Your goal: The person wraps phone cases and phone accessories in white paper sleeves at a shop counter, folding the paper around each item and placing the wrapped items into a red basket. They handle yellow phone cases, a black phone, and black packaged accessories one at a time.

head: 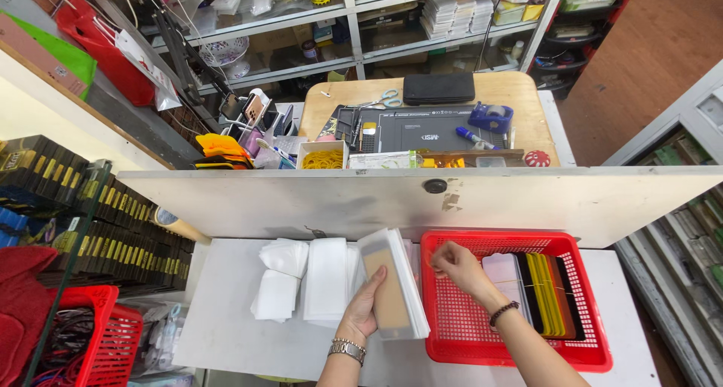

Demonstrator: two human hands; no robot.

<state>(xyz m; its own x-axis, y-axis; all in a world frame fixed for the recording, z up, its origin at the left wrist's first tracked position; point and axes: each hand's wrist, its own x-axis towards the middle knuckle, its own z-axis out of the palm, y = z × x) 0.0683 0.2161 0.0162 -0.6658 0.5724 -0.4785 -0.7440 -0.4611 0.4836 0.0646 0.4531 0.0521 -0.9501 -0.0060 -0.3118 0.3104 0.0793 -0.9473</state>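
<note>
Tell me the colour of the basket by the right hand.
Red basket, clearest in the head view.

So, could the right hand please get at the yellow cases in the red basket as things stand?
Probably yes: the right hand is already over the red basket, and the yellow cases stand uncovered just beside it, nothing between.

Two hands over a white table at the lower centre of the frame

The left hand (367, 306) grips a stack of clear flat packets with tan inserts (393, 289); the right hand (452, 265), fingers pinched, hovers over the red plastic mesh basket (520, 353) holding a banded row of coloured flat cases (536, 284).
</note>
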